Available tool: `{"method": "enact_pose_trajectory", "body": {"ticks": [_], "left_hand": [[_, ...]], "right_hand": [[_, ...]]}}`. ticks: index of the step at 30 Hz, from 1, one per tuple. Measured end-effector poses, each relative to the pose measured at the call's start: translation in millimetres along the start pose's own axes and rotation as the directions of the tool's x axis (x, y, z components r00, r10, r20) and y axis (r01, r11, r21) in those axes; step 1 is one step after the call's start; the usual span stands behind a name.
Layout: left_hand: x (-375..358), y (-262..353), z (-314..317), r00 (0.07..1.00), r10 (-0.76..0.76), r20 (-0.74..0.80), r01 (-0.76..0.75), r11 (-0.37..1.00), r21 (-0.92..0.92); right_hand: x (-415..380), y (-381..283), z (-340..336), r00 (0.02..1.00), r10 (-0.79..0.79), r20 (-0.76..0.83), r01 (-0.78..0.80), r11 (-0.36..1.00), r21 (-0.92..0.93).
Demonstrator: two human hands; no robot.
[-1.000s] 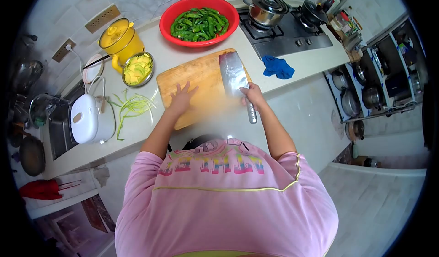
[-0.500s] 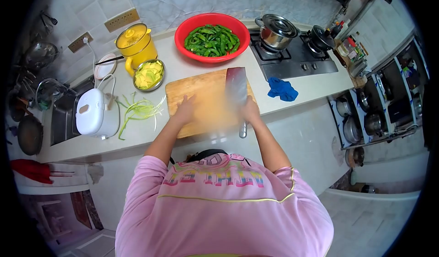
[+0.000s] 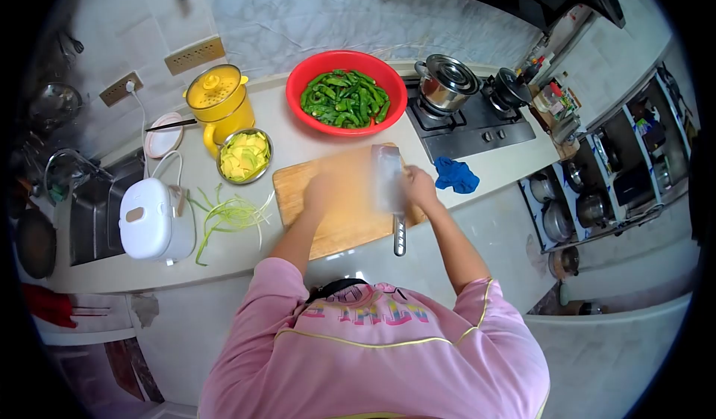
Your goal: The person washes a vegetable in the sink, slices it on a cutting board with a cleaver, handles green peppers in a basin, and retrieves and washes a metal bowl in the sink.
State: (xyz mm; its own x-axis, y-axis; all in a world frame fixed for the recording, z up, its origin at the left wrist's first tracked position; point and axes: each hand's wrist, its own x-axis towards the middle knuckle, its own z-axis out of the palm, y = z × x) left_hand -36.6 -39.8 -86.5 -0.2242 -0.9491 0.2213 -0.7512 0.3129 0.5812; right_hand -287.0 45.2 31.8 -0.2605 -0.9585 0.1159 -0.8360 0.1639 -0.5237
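Observation:
A wooden cutting board [image 3: 339,229] lies at the counter's front. Over its left part is my left hand [image 3: 317,195], its fingers lost in a blur. On the board's right side a cleaver [image 3: 388,184] points its blade away from me, its metal handle sticking out past the near edge. Beside the blade, at the board's right edge, is my right hand [image 3: 420,188], off the handle; its fingertips are smeared. Blur covers the middle of the board, so anything there is hard to make out.
Behind the board stands a red basin [image 3: 298,109] of green peppers [image 3: 347,98]. A bowl of yellow-green slices [image 3: 245,156], a yellow pot [image 3: 224,105], green strips [image 3: 231,217] and a white appliance [image 3: 149,221] are left. A blue cloth [image 3: 456,176] and gas stove [image 3: 481,132] are right.
The view has tilted, so the counter sits lower in the picture. My left hand, earlier spread on the board's left part, is now blurred and slightly further right. The cleaver stays on the board.

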Motion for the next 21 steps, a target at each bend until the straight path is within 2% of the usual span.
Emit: {"method": "enact_pose_trajectory", "body": {"ticks": [4,7,10,13,14,17,18,21], "left_hand": [[-8.9,39.6,-36.5,0.996,-0.016,0.089,0.011,0.999,0.047],[-13.5,17.0,-8.2,0.998,0.06,-0.021,-0.06,0.998,0.03],[-20.0,1.8,5.4,0.998,0.056,-0.037,-0.055,0.998,0.032],[-15.4,13.1,-7.3,0.993,0.075,-0.091,-0.079,0.996,-0.036],[-15.4,19.3,-16.9,0.99,0.09,-0.104,-0.097,0.994,-0.058],[-12.7,25.8,-28.1,0.99,0.088,-0.114,-0.098,0.991,-0.088],[-12.3,25.2,-29.2,0.993,0.073,-0.092,-0.08,0.994,-0.071],[-16.5,21.7,-23.8,0.996,0.024,-0.08,-0.027,0.999,-0.032]], "right_hand": [[55.1,-33.8,-24.1,0.992,-0.126,-0.028,0.129,0.979,0.158],[121.9,-34.0,-1.0,0.956,-0.292,0.001,0.29,0.951,0.107],[185.5,-47.8,31.7,0.984,-0.162,0.079,0.167,0.984,-0.057],[251.3,-63.0,67.1,0.984,0.013,0.177,0.005,0.995,-0.1],[268.5,-67.6,76.8,0.948,0.115,0.296,-0.087,0.99,-0.107],[263.0,-108.5,105.4,0.899,0.187,0.395,-0.111,0.972,-0.207],[260.5,-112.6,117.4,0.906,0.135,0.402,-0.008,0.954,-0.301],[268.9,-90.8,102.7,0.806,-0.051,0.59,0.305,0.89,-0.34]]}}
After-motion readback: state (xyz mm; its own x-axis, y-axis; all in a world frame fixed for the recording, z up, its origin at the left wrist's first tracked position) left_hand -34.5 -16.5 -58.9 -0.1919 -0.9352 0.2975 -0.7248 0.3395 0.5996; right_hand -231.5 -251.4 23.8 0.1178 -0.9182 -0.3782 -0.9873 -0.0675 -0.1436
